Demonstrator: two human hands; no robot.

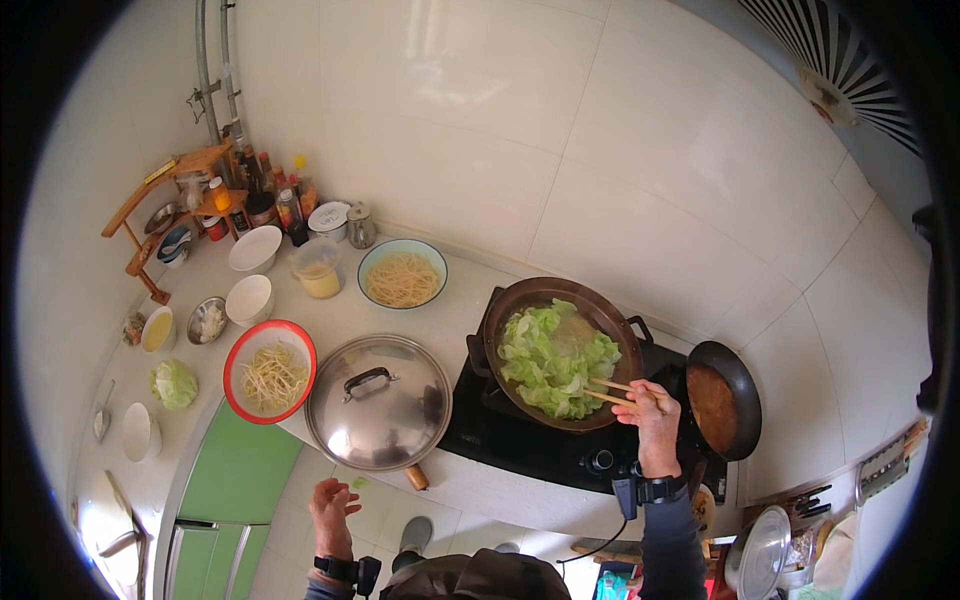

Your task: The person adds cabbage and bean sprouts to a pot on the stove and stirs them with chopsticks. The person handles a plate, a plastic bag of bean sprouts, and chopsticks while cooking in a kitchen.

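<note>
My right hand (656, 420) grips a pair of wooden chopsticks (611, 397). Their tips reach among torn green lettuce-like leaves (551, 360) in a wide brown wok (626, 319), where some liquid shows between the leaves. The wok stands on a black gas stove (495, 439). Low over the floor, in front of the counter, my left hand (334, 510) is held with its fingers loosely bent and apart, with nothing in it. Nearest to it is a domed steel lid (412, 420) lying on the counter. A second black pan (720, 405) with brownish sauce sits right of the wok.
Left of the lid stand a red-rimmed bowl of bean sprouts (270, 375), a blue-rimmed bowl of noodles (405, 281) and a jug of yellowish liquid (319, 277). Half a cabbage (174, 384) lies among white bowls (251, 300). Bottles (292, 214) crowd a wooden rack (210, 157).
</note>
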